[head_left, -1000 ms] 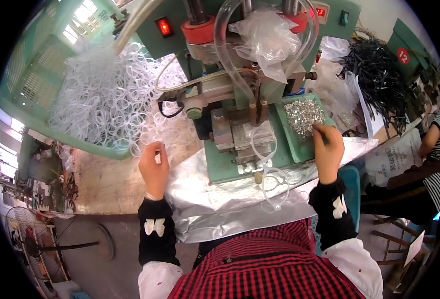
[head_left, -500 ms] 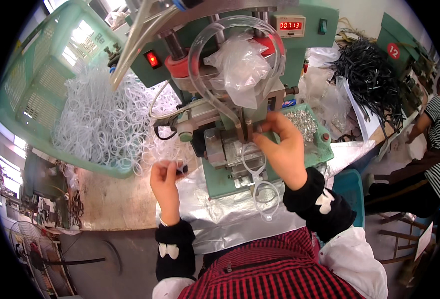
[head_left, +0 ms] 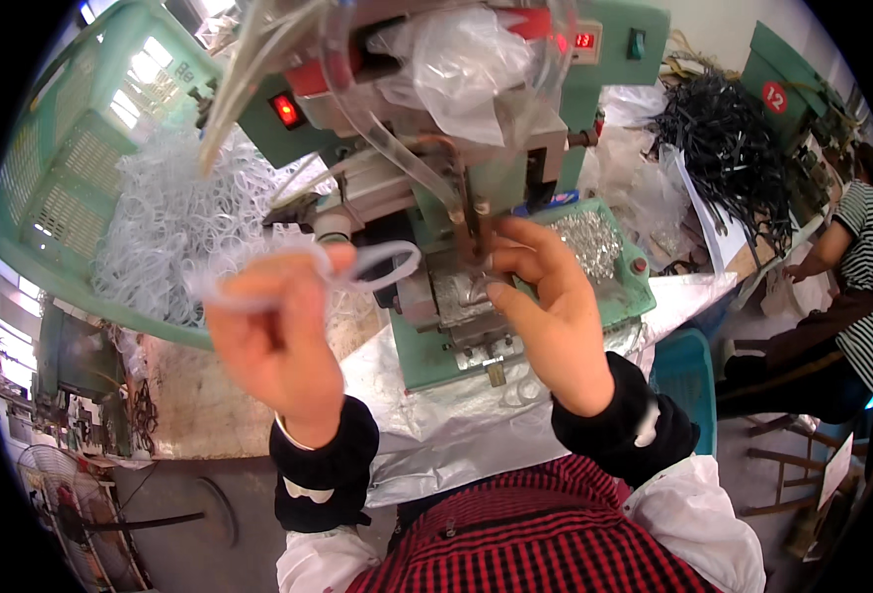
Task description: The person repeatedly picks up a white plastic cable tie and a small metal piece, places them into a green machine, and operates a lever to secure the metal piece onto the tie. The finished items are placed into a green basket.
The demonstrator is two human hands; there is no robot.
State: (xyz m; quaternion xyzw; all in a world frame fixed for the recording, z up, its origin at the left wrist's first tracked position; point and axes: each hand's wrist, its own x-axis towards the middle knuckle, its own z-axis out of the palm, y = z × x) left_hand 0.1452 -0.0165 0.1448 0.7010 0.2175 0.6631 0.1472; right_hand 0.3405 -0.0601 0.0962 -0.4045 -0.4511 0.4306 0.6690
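My left hand, blurred by motion, is raised over the crate's near right corner. Its fingers are closed on a translucent goggle frame, one loop sticking out to the right and the other crossing the hand. At the green press, my right hand is beside the upright metal tool above the small metal bed. The right thumb and fingertips are curled in a pinch; anything between them is too small to make out.
A green crate heaped with clear looped pieces stands left. Right of the press, a green tray holds small shiny metal parts. Black straps lie farther right. A co-worker is at the far right.
The goggle frame has left the press bed and is now up at the left in my left hand. My right hand stays by the tool. The view has shifted slightly.
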